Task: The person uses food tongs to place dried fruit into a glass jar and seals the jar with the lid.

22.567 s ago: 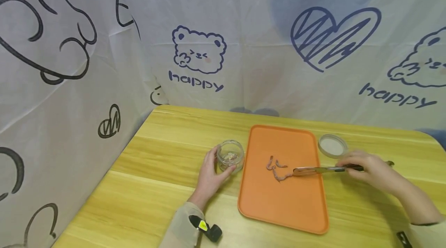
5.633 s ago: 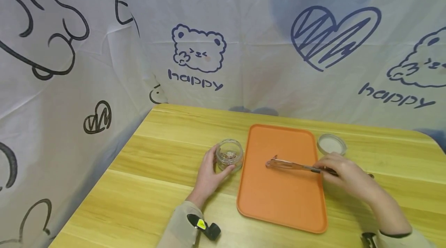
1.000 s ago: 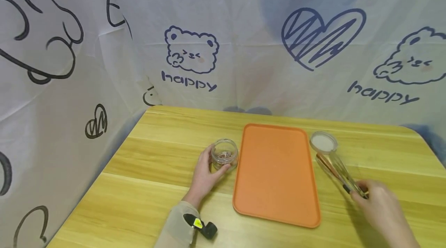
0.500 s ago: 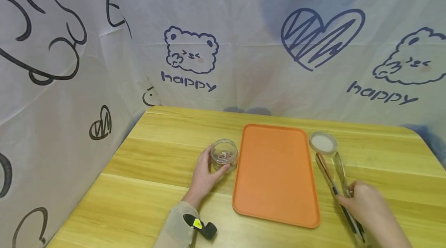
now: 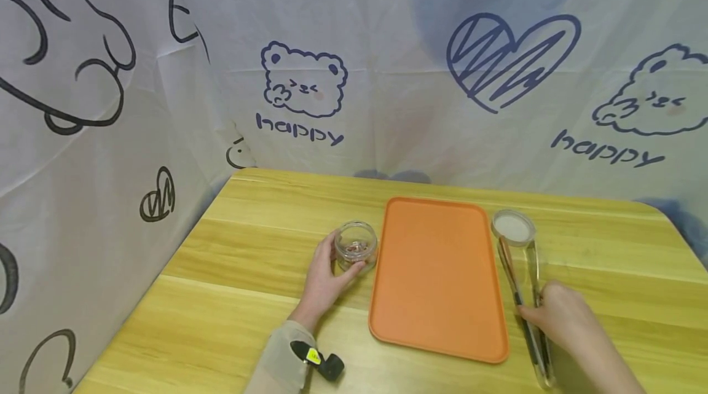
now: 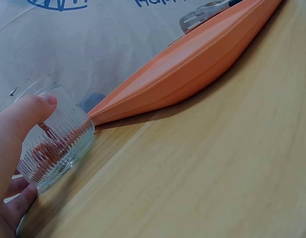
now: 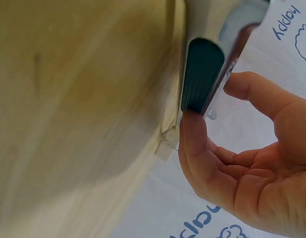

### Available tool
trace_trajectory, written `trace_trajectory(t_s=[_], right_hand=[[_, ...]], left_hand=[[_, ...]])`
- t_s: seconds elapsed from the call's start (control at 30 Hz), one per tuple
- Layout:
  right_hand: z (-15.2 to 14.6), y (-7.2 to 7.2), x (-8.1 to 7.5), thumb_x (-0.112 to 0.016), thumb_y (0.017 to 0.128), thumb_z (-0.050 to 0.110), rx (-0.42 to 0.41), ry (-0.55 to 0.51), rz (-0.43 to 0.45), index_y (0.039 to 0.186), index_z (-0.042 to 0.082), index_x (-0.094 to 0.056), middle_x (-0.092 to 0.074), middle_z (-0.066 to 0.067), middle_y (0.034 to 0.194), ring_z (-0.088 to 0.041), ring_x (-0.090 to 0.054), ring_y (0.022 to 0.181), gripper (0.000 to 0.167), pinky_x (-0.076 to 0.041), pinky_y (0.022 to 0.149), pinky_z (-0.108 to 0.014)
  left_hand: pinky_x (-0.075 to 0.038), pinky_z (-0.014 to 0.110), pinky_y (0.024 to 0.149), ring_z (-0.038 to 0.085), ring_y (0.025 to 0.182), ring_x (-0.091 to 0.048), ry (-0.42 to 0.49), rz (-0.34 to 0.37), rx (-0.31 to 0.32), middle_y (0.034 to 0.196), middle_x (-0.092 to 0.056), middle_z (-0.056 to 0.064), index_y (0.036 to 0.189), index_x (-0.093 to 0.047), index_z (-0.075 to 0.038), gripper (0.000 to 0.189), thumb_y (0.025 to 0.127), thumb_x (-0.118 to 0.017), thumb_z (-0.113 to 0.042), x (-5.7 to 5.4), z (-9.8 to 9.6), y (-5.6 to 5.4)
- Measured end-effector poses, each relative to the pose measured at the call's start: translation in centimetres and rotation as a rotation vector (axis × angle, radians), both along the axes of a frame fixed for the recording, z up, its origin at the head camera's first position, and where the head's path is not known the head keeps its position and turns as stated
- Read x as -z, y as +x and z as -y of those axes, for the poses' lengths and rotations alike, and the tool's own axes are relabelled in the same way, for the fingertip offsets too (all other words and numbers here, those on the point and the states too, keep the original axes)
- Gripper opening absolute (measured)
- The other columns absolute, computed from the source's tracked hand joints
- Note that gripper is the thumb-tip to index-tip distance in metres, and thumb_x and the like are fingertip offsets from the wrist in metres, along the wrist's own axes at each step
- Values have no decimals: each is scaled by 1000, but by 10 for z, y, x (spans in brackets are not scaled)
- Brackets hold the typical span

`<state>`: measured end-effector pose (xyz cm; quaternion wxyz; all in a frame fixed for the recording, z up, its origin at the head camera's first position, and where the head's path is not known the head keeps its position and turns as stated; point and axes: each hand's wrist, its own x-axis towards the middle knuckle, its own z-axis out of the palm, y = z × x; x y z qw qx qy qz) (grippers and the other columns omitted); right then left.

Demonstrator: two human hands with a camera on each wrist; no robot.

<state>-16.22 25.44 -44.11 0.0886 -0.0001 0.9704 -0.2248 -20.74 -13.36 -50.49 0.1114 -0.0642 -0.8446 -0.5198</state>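
Observation:
My left hand (image 5: 323,277) holds a small clear glass jar (image 5: 354,256), thumb on the near side, at the left edge of an orange tray (image 5: 437,283). In the left wrist view, reddish worm-like strands (image 6: 48,153) lie in the bottom of the ribbed jar. My right hand (image 5: 564,317) is around a pair of metal tongs (image 5: 532,335) with dark grips, right of the tray. The tongs' two arms stand spread apart, tips toward the back. In the right wrist view, fingertips touch the dark grip (image 7: 202,74) and the thumb is beside the other arm.
A round whitish lid (image 5: 514,227) lies on the yellow wood-grain table (image 5: 265,228) behind the tongs, close to their tips. A white curtain (image 5: 409,123) with printed drawings hangs along the back and left of the table.
The worm-like strands seen on the tray earlier are gone from it. My right hand has brought the tongs off the tray to its right side, just now shifting slightly left. My left hand stays at the jar.

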Motion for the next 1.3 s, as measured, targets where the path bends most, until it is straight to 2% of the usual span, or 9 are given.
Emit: trace_trajectory(t_s=[0.27, 0.33, 0.43, 0.5, 0.57, 0.7, 0.9, 1.07, 1.3], right_hand=[[-2, -4, -5, -73, 82, 37, -23, 14, 41, 71, 2, -48, -40, -2, 57, -14, -38, 49, 44, -37, 44, -28], [-8, -9, -11, -70, 84, 42, -52, 18, 50, 76, -6, -51, -49, -9, 61, -18, -46, 52, 52, -43, 46, -32], [-20, -24, -23, -65, 88, 45, -86, 32, -10, 92, -20, -52, -59, -26, 76, -34, -59, 64, 66, -52, 56, -44], [-29, -38, -29, -63, 90, 42, -104, 18, -92, 105, -25, -49, -60, -36, 91, -45, -61, 79, 70, -53, 66, -52], [-36, -53, -31, -62, 92, 40, -109, -17, -171, 115, -24, -46, -58, -37, 102, -49, -58, 89, 70, -52, 71, -55], [-46, -80, -26, -62, 92, 41, -126, -110, -213, 133, -21, -33, -44, -41, 123, -54, -48, 105, 80, -47, 80, -62], [-53, -110, -11, -70, 84, 45, -145, -144, -140, 140, -20, -20, -31, -45, 133, -59, -36, 116, 99, -39, 89, -68], [-51, -124, -2, -77, 78, 41, -205, -152, -88, 139, -22, -20, -30, -47, 132, -60, -35, 116, 105, -38, 90, -68], [-45, -134, 7, -81, 74, 41, -243, -79, -100, 132, -27, -26, -36, -49, 125, -60, -43, 107, 105, -45, 82, -64]], left_hand=[[-40, 38, 103, 25, 118, -49, 6, -5, 5, 138, -44, 15, 144, -35, -6, 82, 79, -79, -31, 0, 0, 0], [-40, 38, 103, 25, 118, -49, 4, -9, 7, 138, -44, 15, 144, -35, -6, 83, 79, -79, -32, 0, 0, 0], [-40, 38, 104, 25, 119, -48, 3, -18, 8, 138, -44, 15, 144, -35, -5, 83, 79, -79, -32, -1, 1, 0], [-40, 38, 104, 26, 119, -48, 4, -20, 4, 138, -44, 15, 144, -35, -5, 83, 79, -79, -32, -1, 2, 0], [-39, 38, 105, 26, 120, -48, 16, -17, 1, 138, -44, 15, 144, -34, -4, 84, 78, -79, -31, -1, 2, 0], [-35, 41, 108, 30, 124, -46, 61, 5, -2, 141, -41, 19, 144, -32, -1, 88, 77, -80, -30, 0, 1, 1], [-30, 43, 111, 32, 130, -41, 130, 45, 4, 144, -38, 19, 145, -29, 0, 95, 72, -84, -28, -3, 0, 1], [-28, 39, 111, 28, 132, -39, 120, 68, 6, 145, -40, 15, 146, -30, -5, 98, 70, -86, -31, -3, 1, -1], [-30, 38, 111, 28, 131, -40, 89, 79, 2, 142, -43, 14, 144, -34, -6, 97, 67, -88, -28, -2, -1, -4]])
